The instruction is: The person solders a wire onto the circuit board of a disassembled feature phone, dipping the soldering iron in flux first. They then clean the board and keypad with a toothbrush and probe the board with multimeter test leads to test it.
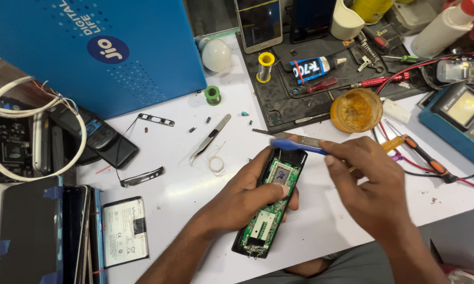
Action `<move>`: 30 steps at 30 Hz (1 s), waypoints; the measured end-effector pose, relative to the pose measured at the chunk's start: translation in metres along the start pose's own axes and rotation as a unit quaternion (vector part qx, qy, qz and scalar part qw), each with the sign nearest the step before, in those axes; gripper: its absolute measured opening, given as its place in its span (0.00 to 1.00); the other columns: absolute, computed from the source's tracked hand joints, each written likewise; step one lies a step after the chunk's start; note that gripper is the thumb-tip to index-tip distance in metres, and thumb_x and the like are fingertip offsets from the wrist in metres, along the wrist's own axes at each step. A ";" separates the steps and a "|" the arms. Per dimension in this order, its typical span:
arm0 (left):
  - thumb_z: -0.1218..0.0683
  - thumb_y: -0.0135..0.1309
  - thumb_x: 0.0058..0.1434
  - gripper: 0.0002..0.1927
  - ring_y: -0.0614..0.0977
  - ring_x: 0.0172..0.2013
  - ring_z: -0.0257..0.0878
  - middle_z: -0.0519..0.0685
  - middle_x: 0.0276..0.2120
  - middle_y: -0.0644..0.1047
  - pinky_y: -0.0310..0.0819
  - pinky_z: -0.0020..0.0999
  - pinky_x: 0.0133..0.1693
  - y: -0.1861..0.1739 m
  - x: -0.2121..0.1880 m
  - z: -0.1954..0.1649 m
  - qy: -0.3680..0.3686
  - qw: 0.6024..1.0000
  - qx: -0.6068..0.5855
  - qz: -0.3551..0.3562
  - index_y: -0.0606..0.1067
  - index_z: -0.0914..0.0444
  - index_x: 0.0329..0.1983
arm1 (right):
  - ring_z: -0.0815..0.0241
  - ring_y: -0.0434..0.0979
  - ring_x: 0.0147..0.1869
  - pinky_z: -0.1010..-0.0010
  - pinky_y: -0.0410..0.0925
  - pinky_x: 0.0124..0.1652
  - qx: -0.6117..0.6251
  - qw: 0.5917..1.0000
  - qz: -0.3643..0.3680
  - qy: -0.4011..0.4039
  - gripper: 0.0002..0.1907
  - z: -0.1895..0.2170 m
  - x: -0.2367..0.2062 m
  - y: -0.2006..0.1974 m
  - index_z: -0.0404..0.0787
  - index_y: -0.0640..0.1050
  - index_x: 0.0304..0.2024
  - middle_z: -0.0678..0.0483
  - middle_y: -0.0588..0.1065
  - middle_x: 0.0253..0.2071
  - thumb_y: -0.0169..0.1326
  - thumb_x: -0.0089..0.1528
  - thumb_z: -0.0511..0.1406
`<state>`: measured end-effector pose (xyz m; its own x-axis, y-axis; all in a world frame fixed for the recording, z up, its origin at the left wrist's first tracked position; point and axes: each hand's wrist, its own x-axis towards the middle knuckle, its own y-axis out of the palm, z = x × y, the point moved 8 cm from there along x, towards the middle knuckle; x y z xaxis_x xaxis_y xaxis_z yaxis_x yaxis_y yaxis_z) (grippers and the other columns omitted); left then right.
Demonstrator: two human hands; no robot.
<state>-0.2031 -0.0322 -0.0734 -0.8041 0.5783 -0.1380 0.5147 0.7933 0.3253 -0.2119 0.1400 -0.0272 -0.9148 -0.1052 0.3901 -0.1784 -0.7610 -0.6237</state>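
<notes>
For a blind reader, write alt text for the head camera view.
The left hand steadies an opened black handset with a bare green circuit board on a white table, while the right hand holds a blue-handled tool at its top.

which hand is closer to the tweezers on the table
Left. The left hand, holding the opened phone, lies just right of the tweezers. The right hand, holding a blue tool, is farther right.
</notes>
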 end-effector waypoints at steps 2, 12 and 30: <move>0.55 0.46 0.64 0.40 0.78 0.33 0.34 0.51 0.33 0.77 0.76 0.31 0.36 0.001 -0.002 0.000 -0.001 1.000 -0.006 0.002 0.52 0.59 0.80 | 0.65 0.76 0.36 0.77 0.69 0.32 -0.005 1.000 -0.003 0.000 0.12 -0.003 -0.001 -0.007 0.38 0.82 0.50 0.53 0.77 0.38 0.57 0.63 0.28; 0.35 0.28 0.74 0.37 0.72 0.18 0.28 0.47 0.28 0.75 0.67 0.24 0.19 0.001 -0.001 0.019 -0.048 0.993 -0.112 0.000 0.58 0.61 0.78 | 0.56 0.73 0.47 0.69 0.67 0.45 -0.078 0.993 -0.019 -0.088 0.10 -0.006 0.001 -0.025 0.37 0.81 0.47 0.49 0.75 0.42 0.62 0.63 0.31; 0.45 0.33 0.78 0.27 0.69 0.09 0.29 0.49 0.24 0.71 0.60 0.23 0.09 -0.007 0.005 0.054 -0.122 0.964 -0.238 0.002 0.58 0.67 0.71 | 0.54 0.73 0.50 0.67 0.65 0.49 -0.043 0.988 -0.014 -0.146 0.10 0.007 0.001 0.000 0.37 0.80 0.44 0.50 0.75 0.43 0.65 0.60 0.28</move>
<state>-0.1944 -0.0249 -0.1268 -0.6786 0.6544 -0.3336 0.2754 0.6477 0.7104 -0.2098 0.1351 -0.0221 -0.7682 -0.2736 0.5788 -0.2440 -0.7107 -0.6598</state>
